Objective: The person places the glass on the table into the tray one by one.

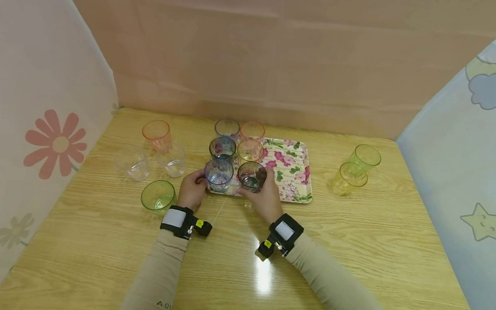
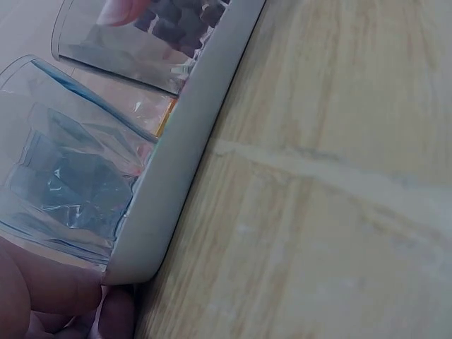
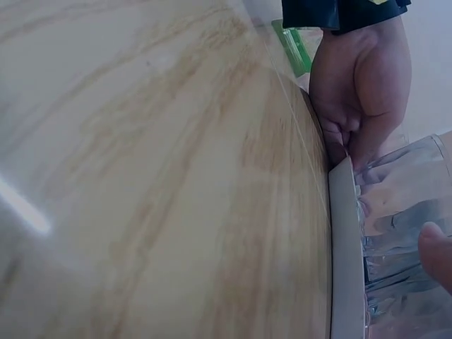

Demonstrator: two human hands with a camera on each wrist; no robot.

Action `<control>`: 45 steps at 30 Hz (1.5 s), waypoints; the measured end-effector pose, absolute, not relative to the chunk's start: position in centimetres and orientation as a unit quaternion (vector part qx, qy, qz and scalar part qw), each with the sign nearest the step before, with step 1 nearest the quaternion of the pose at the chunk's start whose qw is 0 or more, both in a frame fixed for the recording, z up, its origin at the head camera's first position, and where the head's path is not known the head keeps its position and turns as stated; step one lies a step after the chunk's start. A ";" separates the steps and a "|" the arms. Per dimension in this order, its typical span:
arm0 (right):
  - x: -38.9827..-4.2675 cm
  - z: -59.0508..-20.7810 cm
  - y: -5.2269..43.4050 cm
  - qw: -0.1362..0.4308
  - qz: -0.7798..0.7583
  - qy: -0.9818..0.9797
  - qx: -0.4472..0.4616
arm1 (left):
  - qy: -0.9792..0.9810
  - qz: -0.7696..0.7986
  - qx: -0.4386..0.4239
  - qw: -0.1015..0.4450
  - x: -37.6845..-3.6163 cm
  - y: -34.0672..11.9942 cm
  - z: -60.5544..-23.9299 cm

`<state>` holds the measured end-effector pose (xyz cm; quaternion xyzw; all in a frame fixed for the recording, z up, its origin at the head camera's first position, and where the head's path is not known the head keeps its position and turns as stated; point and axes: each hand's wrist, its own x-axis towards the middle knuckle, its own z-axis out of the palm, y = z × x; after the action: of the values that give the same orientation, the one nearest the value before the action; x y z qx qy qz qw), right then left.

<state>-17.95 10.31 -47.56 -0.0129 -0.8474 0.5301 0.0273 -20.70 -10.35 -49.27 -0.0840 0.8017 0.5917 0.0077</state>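
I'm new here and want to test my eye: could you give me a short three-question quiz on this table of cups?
1. True or false: six cups stand on the flowered tray.
2. Which cup does the left hand grip: A green, B blue, C orange?
3. Which side of the tray, seen from the head view, is bare of cups?

Key
1. True: two columns of three.
2. B; the right hand holds the dark cup beside it.
3. The right side.
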 end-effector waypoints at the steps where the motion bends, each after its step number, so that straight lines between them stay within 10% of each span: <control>1: -18.0 -47.6 10.2 0.028 0.529 -0.848 -0.012 | 0.804 0.589 -0.085 0.010 -20.8 -10.4 -49.3; 45: -16.9 -46.2 11.7 0.060 0.589 -0.806 0.020 | 0.803 0.589 -0.090 0.014 -21.0 -10.5 -49.3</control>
<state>-16.88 11.70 -46.19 0.0201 -0.8059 0.5887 0.0601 -20.99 -10.46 -49.35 -0.0897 0.8029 0.5892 0.0135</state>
